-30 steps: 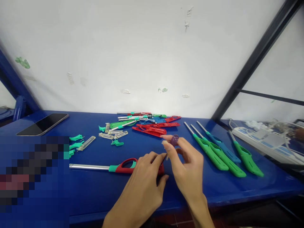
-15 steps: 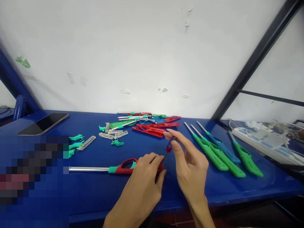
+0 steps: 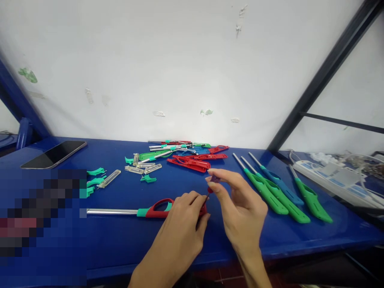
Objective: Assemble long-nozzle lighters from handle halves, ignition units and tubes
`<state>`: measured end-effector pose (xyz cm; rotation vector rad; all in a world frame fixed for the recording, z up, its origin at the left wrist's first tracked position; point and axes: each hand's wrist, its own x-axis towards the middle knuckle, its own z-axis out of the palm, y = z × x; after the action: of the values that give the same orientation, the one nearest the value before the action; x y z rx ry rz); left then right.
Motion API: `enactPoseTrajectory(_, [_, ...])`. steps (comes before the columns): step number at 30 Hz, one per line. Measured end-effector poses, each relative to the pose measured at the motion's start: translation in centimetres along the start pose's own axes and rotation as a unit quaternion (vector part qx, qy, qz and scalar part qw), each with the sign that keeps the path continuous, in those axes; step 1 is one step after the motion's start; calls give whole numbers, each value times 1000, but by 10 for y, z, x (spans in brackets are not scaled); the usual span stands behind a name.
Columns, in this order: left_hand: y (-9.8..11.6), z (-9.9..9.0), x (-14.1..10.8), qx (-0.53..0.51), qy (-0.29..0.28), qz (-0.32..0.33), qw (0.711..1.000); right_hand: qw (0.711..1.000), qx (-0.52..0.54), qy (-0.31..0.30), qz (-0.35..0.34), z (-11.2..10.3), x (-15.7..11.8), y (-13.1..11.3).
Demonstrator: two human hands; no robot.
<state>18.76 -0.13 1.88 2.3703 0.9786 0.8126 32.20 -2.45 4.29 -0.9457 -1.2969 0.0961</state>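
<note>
A red long-necked lighter [image 3: 154, 213] with a silver tube and teal collar lies flat on the blue table [image 3: 120, 244]. My left hand [image 3: 183, 224] is wrapped over its handle end and presses it down. My right hand [image 3: 241, 204] pinches the purple-and-red handle of a small screwdriver [image 3: 213, 181] between thumb and fingers. The screwdriver is tilted, its shaft pointing down at the lighter's handle end. Its tip is hidden by my left hand.
Finished-looking green lighters [image 3: 267, 196] and a blue lighter [image 3: 280, 184] lie at right. Behind are red casing halves [image 3: 189, 163], clear fuel tanks [image 3: 134, 170] and teal triggers [image 3: 149, 179]. A phone [image 3: 55, 154] lies far left, a power strip [image 3: 333, 182] far right.
My right hand's fingers have curled further around the screwdriver handle, which has turned and leans a little differently. My left hand and the red lighter stay in place.
</note>
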Motion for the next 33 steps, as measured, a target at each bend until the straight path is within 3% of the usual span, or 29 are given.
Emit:
enactPoseTrajectory(3, [-1, 0, 0, -1, 0, 5, 1000, 999, -23, 10, -30, 0, 1, 0])
enactPoseTrajectory(8, [1, -1, 0, 5, -7, -7, 1000, 1000, -9, -14, 11, -1, 1, 0])
enactPoseTrajectory(13, [2, -2, 0, -4, -13, -7, 1000, 1000, -7, 11, -7, 1, 0, 0])
enactPoseTrajectory(19, [1, -1, 0, -11, -18, -20, 1000, 1000, -16, -24, 5, -1, -3, -2])
enactPoseTrajectory(24, [2, -2, 0, -25, -20, -11, 999, 999, -42, 11, -30, -1, -3, 0])
enactPoseTrajectory(30, [3, -3, 0, -22, -29, -27, 999, 999, -6, -37, -7, -1, -3, 1])
enactPoseTrajectory(33, [2, -2, 0, -29, -27, -17, 999, 999, -17, -7, -28, -1, -3, 2])
